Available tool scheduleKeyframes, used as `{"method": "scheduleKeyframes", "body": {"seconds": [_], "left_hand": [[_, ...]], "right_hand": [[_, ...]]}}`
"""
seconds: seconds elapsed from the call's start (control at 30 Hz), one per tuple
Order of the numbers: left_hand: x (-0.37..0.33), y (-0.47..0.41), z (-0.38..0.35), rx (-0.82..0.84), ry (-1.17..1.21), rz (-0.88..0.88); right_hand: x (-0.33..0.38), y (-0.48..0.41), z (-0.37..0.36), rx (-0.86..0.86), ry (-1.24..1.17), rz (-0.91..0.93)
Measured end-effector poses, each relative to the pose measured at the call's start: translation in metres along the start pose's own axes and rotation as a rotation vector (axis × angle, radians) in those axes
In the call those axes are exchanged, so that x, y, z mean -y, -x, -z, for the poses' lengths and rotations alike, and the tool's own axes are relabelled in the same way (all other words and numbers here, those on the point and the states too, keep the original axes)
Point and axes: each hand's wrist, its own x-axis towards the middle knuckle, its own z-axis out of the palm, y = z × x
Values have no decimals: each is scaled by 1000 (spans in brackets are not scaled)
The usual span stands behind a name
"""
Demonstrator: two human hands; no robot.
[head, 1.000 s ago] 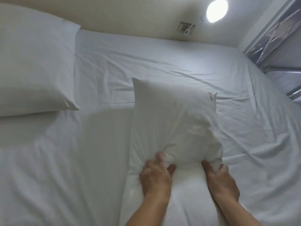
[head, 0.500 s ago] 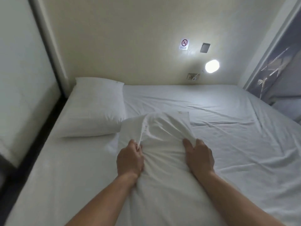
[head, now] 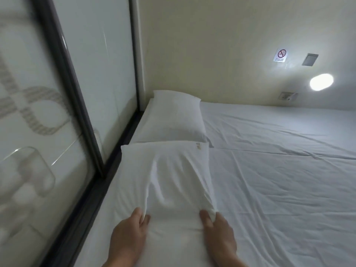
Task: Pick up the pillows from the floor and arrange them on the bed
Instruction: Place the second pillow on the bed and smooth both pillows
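**Now two pillows on the bed, both hands on the near one**

Leftmost runs a glass partition in dark framing, with a blurred grey looped pattern on it that cannot be read. Just right of it, along the left edge of the bed, lie two white pillows, one beyond the other. The far pillow rests flat against the cream wall. The near pillow lies lengthwise with its far edge touching the far one; a small tag near its far right corner is too small to read. The left hand pinches a fold of its near left side, and the right hand bunches fabric at its near right side. Farther right, the wall carries one no-smoking sign with unreadable small print, one grey plate, one lit round lamp and one socket.
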Motion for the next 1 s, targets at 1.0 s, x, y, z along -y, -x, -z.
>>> {"method": "scheduleKeyframes", "body": {"seconds": [1.0], "left_hand": [[49,-87,-62,176,-378,224]], "right_hand": [[5,-107,-25,149,477,-40]]}}
